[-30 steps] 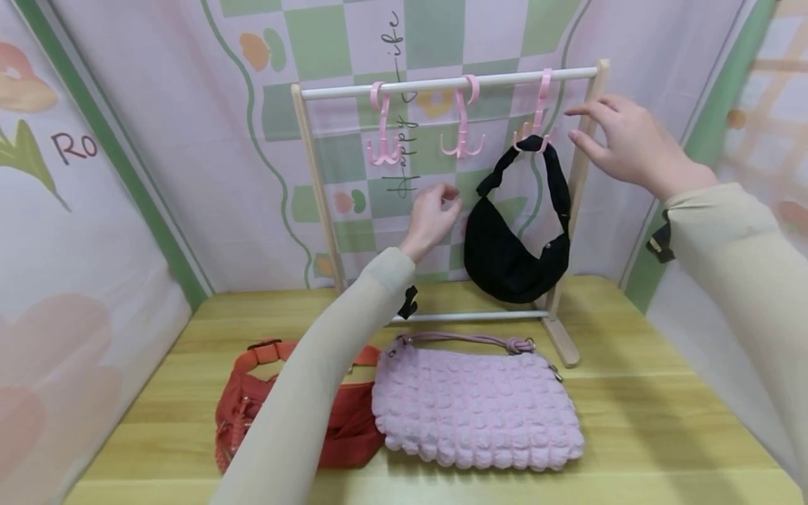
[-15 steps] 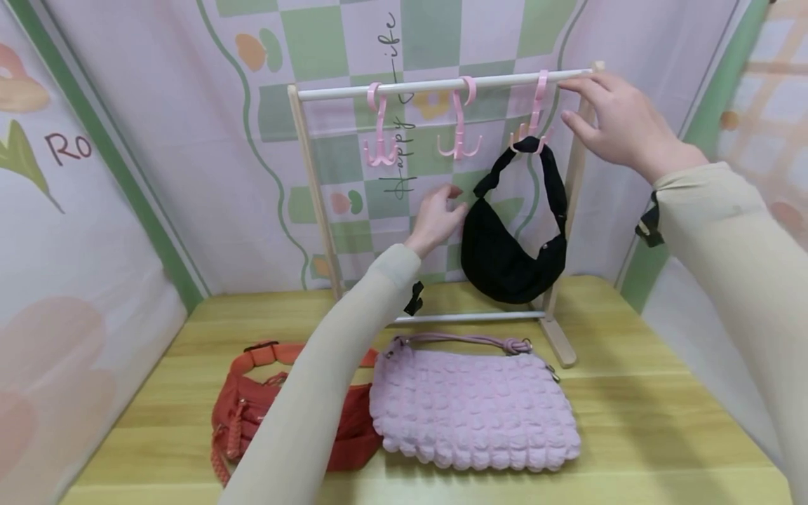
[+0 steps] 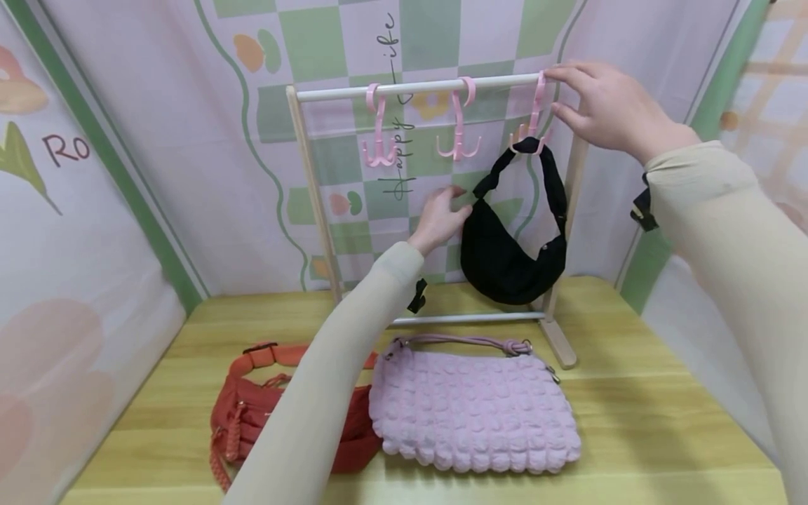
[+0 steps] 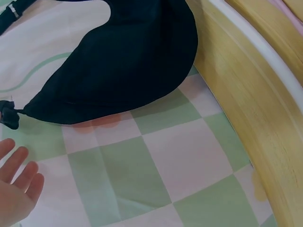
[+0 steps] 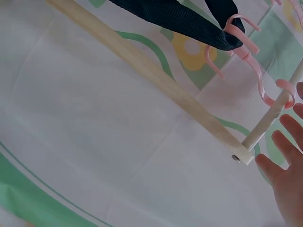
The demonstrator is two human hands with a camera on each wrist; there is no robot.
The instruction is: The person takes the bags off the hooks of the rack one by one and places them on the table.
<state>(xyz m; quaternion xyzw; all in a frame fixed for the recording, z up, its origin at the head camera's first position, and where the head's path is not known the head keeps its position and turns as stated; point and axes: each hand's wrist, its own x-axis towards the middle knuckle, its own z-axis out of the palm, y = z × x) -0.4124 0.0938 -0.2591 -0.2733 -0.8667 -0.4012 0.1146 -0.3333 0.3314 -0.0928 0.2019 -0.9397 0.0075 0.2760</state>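
Observation:
A black shoulder bag [image 3: 511, 263] hangs by its strap from the rightmost pink hook [image 3: 535, 116] on the rack's top rail. My right hand [image 3: 609, 105] is up at the rail's right end, fingertips right by the top of that hook. In the right wrist view, the right hand's fingers [image 5: 286, 146] are spread beside the rail and hold nothing. My left hand [image 3: 438, 219] is at the bag's upper left corner, where the strap joins. In the left wrist view, its fingers [image 4: 21, 170] are extended just below the strap end, a small gap from the black cloth.
Two more pink hooks, the left one [image 3: 380, 130] and the middle one [image 3: 459, 123], hang bare on the rail. On the wooden table [image 3: 656, 435] lie a quilted pink bag [image 3: 476, 410] and a red bag [image 3: 252, 410], partly covered by my left sleeve. Patterned cloth stands behind.
My right hand has moved left and up along the rail to the hook's top. The left hand has shifted slightly right, toward the black bag, which still hangs in place.

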